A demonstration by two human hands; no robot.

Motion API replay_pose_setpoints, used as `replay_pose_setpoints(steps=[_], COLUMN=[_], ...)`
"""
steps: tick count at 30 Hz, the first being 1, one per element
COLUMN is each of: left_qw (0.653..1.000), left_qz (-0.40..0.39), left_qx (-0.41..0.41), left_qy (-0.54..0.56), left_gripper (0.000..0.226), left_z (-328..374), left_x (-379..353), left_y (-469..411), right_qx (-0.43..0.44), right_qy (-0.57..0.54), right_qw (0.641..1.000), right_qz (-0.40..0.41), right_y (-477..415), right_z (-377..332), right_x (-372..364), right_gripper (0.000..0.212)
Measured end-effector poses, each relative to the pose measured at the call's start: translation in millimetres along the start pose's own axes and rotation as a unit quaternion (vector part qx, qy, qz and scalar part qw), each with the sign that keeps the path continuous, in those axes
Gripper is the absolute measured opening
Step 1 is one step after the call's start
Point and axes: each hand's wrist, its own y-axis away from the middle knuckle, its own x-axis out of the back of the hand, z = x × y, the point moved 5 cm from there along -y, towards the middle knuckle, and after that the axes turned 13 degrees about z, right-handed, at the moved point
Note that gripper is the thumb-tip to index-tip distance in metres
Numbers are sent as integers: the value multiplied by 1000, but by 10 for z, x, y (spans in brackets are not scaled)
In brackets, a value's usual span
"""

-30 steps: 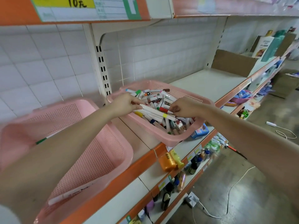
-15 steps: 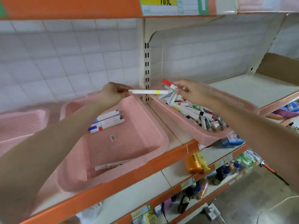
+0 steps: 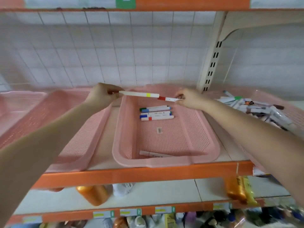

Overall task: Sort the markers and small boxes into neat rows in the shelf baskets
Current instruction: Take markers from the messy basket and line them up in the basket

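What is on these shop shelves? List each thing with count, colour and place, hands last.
middle basket: one, pink, centre of the orange-edged shelf.
left baskets: two, pink, left of it; nearer one tilted.
right basket: one, pink, far right.
marker pile: many, mostly white, in the right basket.
marker row: about four, white with blue, green, red ends, back of the middle basket.
lone marker: one, white, front of the middle basket.
orange bottles: two, orange, lower shelf.
yellow-banded marker: one, white, in the air over the middle basket.
red-banded marker: one, white, beside it on the right.
left hand: one, pinches the yellow-banded marker.
right hand: one, pinches the red-banded marker.
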Motion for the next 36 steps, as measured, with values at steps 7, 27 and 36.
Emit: replay_pose_setpoints(steps=[7,27,36], left_qw=[999,998,997], left_qz=[35,56,-38], left_qx=[10,19,-57], left_qy=[-34,-25,20], left_gripper=[21,22,14], left_z=[-168,-28,433], left_x=[170,-159,-494], left_y=[137,200,288], right_qx=[24,58,1], right_qy=[37,-250,-444], right_qw=[996,966,896], right_qz=[-75,34,7], right_y=[-263,-23,54], right_z=[-179,-602,-593], right_x=[-486,-109,64], right_gripper=[26,17,14])
